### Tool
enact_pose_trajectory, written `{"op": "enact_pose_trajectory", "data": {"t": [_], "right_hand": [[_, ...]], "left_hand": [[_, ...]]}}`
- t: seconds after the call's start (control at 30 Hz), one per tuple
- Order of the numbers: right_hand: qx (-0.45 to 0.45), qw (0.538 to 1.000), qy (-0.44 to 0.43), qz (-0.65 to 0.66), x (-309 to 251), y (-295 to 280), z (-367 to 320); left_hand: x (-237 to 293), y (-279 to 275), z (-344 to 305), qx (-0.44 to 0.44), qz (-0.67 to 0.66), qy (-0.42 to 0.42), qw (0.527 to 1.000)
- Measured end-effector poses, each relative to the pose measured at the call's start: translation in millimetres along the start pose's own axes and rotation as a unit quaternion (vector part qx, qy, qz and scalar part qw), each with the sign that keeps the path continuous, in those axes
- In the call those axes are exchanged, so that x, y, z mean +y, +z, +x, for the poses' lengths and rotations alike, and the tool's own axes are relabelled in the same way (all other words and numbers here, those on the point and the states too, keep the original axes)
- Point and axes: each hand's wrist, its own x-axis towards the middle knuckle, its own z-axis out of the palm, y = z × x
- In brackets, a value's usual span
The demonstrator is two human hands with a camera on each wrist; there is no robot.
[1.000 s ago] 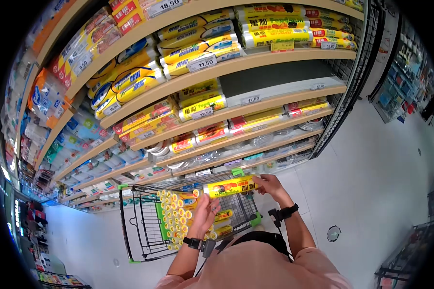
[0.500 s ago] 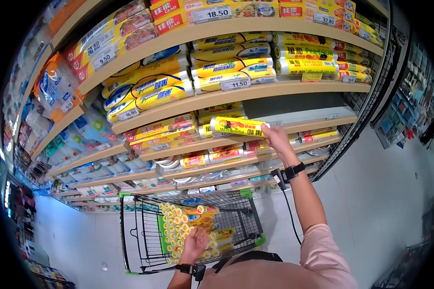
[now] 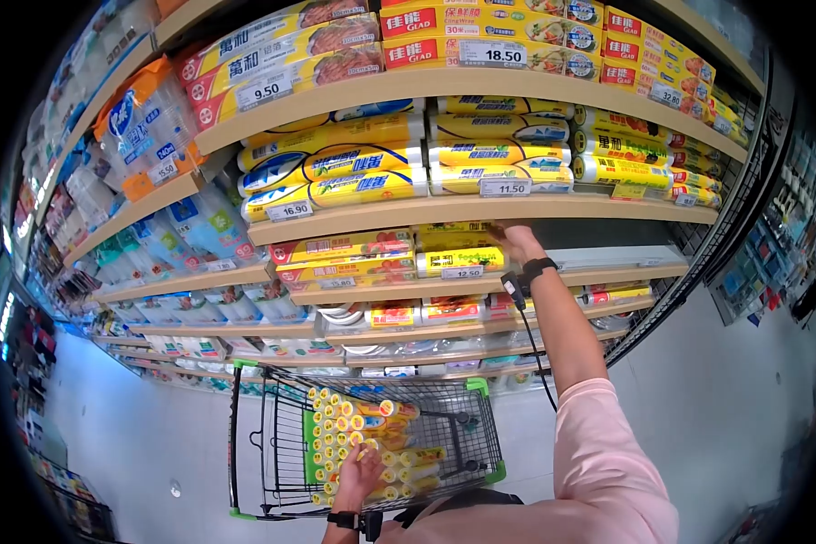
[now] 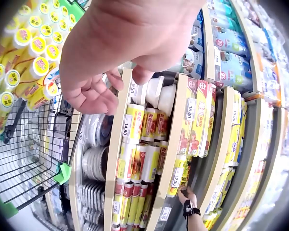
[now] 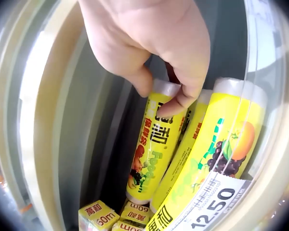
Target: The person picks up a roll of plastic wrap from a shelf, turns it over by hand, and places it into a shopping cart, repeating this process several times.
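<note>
Inside the shelf with the 12.50 tag, the right hand [image 3: 520,245] pinches the near end of a yellow roll [image 5: 155,144] between thumb and fingers. Two more yellow rolls lie beside it; the nearest [image 5: 231,130] is behind the clear shelf edge. In the left wrist view the right hand [image 4: 187,196] is small and low at that shelf. The left hand [image 3: 360,471] hovers over the cart's rolls [image 3: 344,426], palm up with fingers loosely bent, and holds nothing. In the left wrist view the left hand [image 4: 120,53] shows large at the top.
A wire shopping cart [image 3: 286,500] with green corners stands below the shelves, yellow rolls stacked at its left. Shelf boards [image 3: 480,210] above and below carry boxes and rolls. Small boxes [image 5: 97,215] lie behind the pinched roll. A wire mesh panel ends the shelf at the right.
The right hand has carried a roll up from above the cart and now reaches inside the shelf. The left hand has come away from the roll and lowered over the cart. The view has shifted toward the shelves.
</note>
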Motion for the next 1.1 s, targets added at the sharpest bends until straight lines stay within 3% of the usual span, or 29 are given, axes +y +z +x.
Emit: {"op": "enact_pose_trajectory", "data": {"t": [0.03, 0.17, 0.27, 0.3, 0.37, 0.47, 0.57, 0.67, 0.73, 0.9, 1.1], "right_hand": [[0.005, 0.999, -0.025, -0.025, -5.1, 1.9, -2.3], [-0.028, 0.997, -0.011, 0.078, -18.2, 4.4, -23.9], [-0.022, 0.998, 0.039, -0.037, -14.2, -27.1, -33.7], [0.032, 0.998, -0.03, -0.043, -7.7, -21.6, -60.0], [-0.007, 0.989, -0.078, -0.124, -2.2, -32.5, -117.1], [-0.085, 0.99, -0.034, -0.104, 50.8, -73.0, -191.2], [-0.106, 0.966, 0.113, -0.205, 147.1, -138.6, -264.7], [-0.066, 0.917, 0.297, -0.259, 229.3, -216.6, -339.6], [-0.027, 0.897, 0.351, -0.268, 255.9, -251.5, -380.4], [0.025, 0.888, 0.385, -0.251, 277.1, -296.5, -428.0], [0.037, 0.901, 0.354, -0.249, 291.9, -290.8, -411.3]], "left_hand": [[3.6, 1.3, -1.4, -0.002, -0.004, 0.0, 1.0], [8.1, 6.3, -9.2, -0.006, -0.007, 0.007, 1.0], [10.0, 18.7, -17.7, -0.004, -0.011, 0.017, 1.0], [9.6, 18.2, -14.3, -0.003, -0.018, 0.013, 1.0], [4.5, 25.1, -16.7, 0.006, -0.038, 0.001, 0.999], [-9.7, 23.1, -11.0, 0.008, -0.065, -0.012, 0.998], [-25.1, 24.3, -6.3, 0.004, -0.068, -0.018, 0.998], [-37.6, 30.0, -12.0, -0.001, -0.053, -0.021, 0.998], [-45.2, 33.4, -17.2, 0.004, -0.038, -0.02, 0.999], [-60.9, 26.9, -33.7, -0.016, -0.028, -0.051, 0.998], [-61.0, 16.9, -50.0, 0.028, -0.016, -0.039, 0.999]]}}
